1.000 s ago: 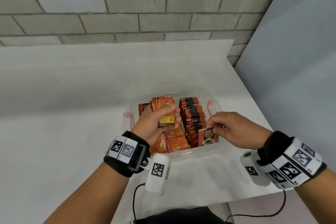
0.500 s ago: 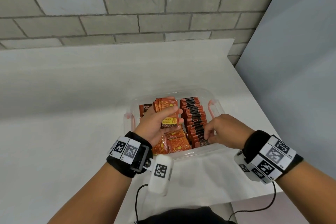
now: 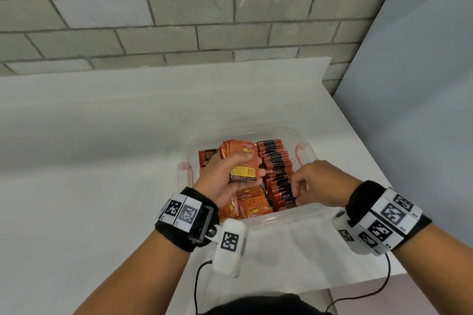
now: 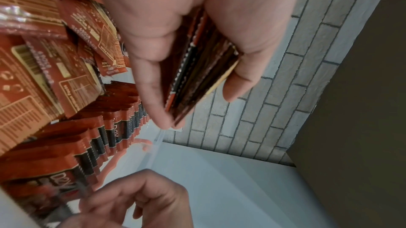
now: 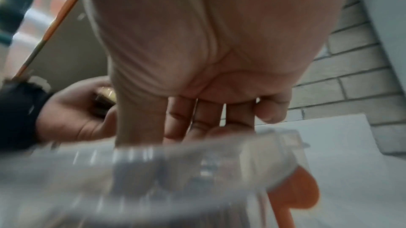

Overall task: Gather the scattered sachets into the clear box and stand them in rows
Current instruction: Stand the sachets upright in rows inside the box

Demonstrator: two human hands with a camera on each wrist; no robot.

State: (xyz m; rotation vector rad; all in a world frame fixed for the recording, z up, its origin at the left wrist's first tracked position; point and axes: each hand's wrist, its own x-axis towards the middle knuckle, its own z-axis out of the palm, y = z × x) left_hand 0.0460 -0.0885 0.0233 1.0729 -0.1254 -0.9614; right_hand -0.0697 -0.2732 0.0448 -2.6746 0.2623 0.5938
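Note:
The clear box (image 3: pixel 281 133) sits on the white table. On its right side, red-and-black sachets stand in a row (image 3: pixel 275 161); the same row (image 4: pixel 110 127) shows in the left wrist view. Loose sachets (image 3: pixel 252 206) lie flat at the near left. My left hand (image 3: pixel 256 165) grips a stack of sachets (image 4: pixel 197 75) above the box's left half. My right hand (image 3: pixel 295 190) reaches down to the near end of the row and pinches the front sachet (image 3: pixel 285 198). The right wrist view is blurred, with the fingers (image 5: pixel 208 118) dipping behind the box wall (image 5: pixel 153 171).
Orange latches (image 3: pixel 300 158) clip the box's short sides. A grey brick wall (image 3: pixel 204 20) backs the table, and a grey panel (image 3: pixel 422 110) stands to the right. The table's right edge (image 3: pixel 363 151) runs close beside the box.
My right hand has carried one sachet down and left into the near end of the standing row. My left hand keeps its stack, shifted slightly.

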